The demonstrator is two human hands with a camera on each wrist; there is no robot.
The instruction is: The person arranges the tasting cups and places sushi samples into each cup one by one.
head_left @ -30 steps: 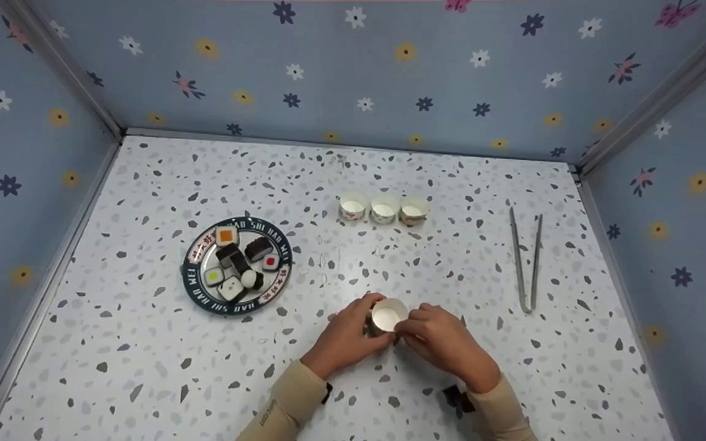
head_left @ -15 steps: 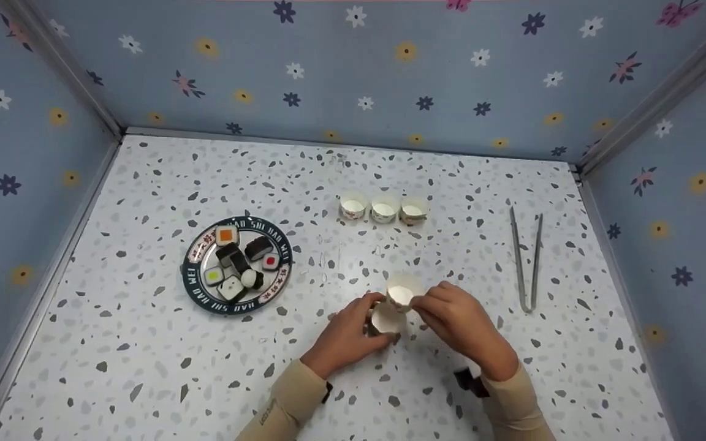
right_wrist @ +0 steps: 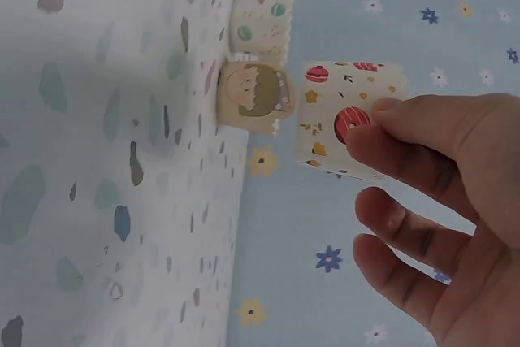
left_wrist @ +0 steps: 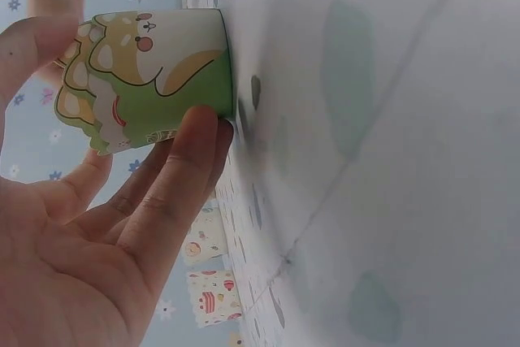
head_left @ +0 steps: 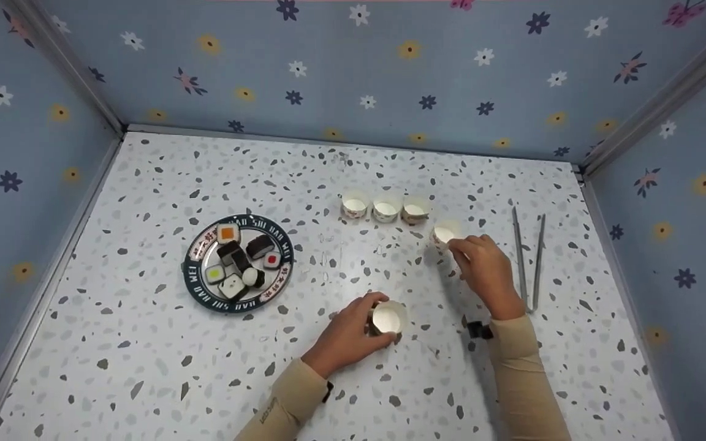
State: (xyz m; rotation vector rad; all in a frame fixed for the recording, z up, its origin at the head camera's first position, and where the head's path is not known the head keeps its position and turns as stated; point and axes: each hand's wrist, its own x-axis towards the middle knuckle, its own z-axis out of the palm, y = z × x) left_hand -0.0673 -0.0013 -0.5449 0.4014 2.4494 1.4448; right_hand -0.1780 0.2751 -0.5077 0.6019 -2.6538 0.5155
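My left hand (head_left: 353, 334) grips a nested stack of paper baking cups (left_wrist: 175, 58), green with a dog drawn on the side, thumb and fingers round it near the table's front middle. The left wrist view shows several scalloped rims in the stack, its base right at the tabletop. My right hand (head_left: 486, 272) pinches one paper baking cup (right_wrist: 321, 132), cream with red doughnut prints, by its edge between thumb and forefinger; the other fingers are bent loosely. This cup overlaps the wall in the right wrist view, just right of a row of three baking cups (head_left: 385, 212).
A round plate (head_left: 191, 278) with a dark lettered rim stands at the left, bearing several sushi pieces (head_left: 259, 247). Metal tongs (head_left: 535, 263) lie at the right, beside my right forearm. Blue flowered walls (head_left: 328, 73) enclose the speckled table (head_left: 144, 343) at the back and sides.
My right hand has lifted one baking cup off the stack and carried it back and right towards the row's right end. My left hand has stayed on the stack.
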